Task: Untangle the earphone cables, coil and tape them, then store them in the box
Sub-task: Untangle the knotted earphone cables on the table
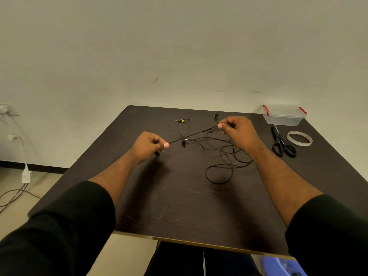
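Black thin earphone cables lie mostly in a loose tangle on the dark brown wooden desk, centre-right, under and beside the right forearm. One strand is pulled taut above the desk between both hands. Left hand pinches one end of it, thumb against curled fingers, an earbud poking out below the fist. Right hand pinches the other end the same way. Hands are well apart, each clamped on the cable.

Clear plastic box with red latches sits at the far right corner, lid on. Black-handled scissors and a white tape roll lie just in front of it, side by side. A short lead with a yellow-marked plug lies far centre, and I can't tell if it's joined to the tangle.

Risks, my read:
- Strand already tight. More pull likely cinches any knot in the pile instead of freeing it.
- Loops run under the right forearm, so lifting could drag the pile and re-snag it.
- Thin wire near the earbud may strain if yanked.
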